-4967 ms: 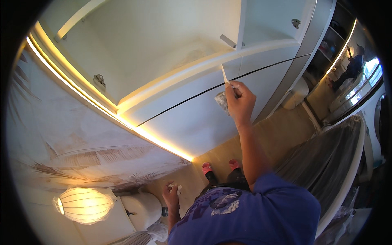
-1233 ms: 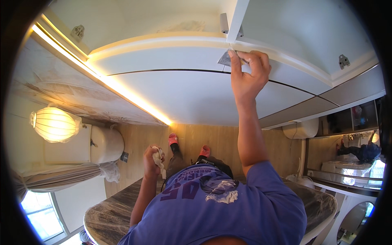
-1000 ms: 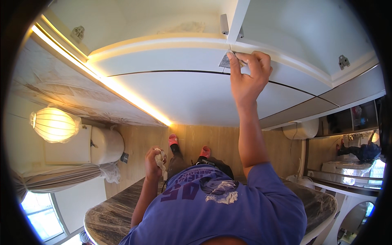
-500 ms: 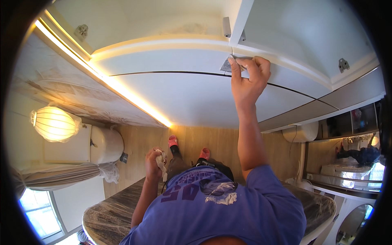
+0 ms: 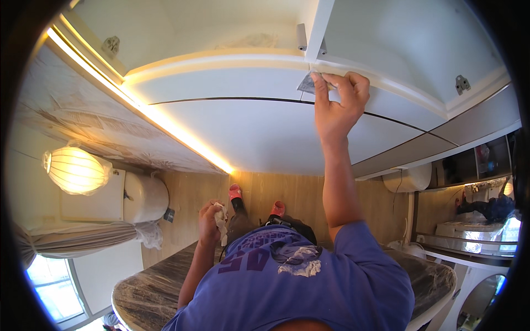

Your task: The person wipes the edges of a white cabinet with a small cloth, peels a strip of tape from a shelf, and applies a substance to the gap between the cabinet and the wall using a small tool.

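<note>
My right hand (image 5: 342,105) is raised to the white cabinet front, fingers closed round a small grey putty scraper (image 5: 305,84). The flat blade lies against the white panel (image 5: 221,83), where a short upright seam meets the long dark gap below. Most of the scraper's grip is hidden in my fingers. Low down, beside my body, my left hand (image 5: 209,222) is closed on a crumpled whitish cloth (image 5: 221,220) that hangs partly below the fingers.
Open cabinet compartments with hinges (image 5: 462,84) sit above the panel. A bright light strip (image 5: 143,113) runs along the left edge. Behind me stands a plastic-covered dark table (image 5: 146,292). A lit paper-style lamp (image 5: 77,168) and a wrapped curtain (image 5: 83,237) are at left.
The scraper and my right hand have shifted very slightly, the blade turning a little against the panel. My left hand has turned slightly with the cloth.
</note>
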`<state>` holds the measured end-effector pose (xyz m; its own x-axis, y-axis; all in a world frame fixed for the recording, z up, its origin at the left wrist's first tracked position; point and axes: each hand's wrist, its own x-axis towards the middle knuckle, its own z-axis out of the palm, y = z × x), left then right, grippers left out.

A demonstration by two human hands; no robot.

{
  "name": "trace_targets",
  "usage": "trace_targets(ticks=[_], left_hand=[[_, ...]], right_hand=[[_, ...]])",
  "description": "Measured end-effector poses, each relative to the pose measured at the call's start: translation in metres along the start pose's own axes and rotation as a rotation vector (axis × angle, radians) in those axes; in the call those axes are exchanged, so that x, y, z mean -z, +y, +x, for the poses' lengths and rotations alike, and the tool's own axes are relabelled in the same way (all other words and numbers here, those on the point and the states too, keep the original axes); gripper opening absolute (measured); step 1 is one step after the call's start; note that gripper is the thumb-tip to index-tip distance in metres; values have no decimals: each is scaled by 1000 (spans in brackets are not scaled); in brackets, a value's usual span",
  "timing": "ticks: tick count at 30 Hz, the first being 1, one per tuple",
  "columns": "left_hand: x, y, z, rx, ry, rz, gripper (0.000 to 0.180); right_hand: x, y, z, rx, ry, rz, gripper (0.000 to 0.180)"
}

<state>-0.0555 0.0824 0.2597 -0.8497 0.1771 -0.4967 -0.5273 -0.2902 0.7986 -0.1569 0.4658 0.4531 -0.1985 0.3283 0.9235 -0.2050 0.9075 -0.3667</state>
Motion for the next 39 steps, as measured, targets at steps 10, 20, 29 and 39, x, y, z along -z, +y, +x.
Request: trace_targets(ticks=[10, 20, 29, 39], left_hand=[[-37, 11, -9, -107, 42, -24, 23], [-37, 23, 4, -21, -192, 73, 15], [-21, 29, 58, 111, -288, 60, 13], [58, 97, 96, 150, -280, 117, 12]], right_hand=[[4, 0, 1, -29, 20, 47, 18], [9, -4, -7, 39, 0, -35, 21], [-23, -46, -62, 34, -206, -15, 14], [-123, -129, -105, 3, -260, 12, 19]])
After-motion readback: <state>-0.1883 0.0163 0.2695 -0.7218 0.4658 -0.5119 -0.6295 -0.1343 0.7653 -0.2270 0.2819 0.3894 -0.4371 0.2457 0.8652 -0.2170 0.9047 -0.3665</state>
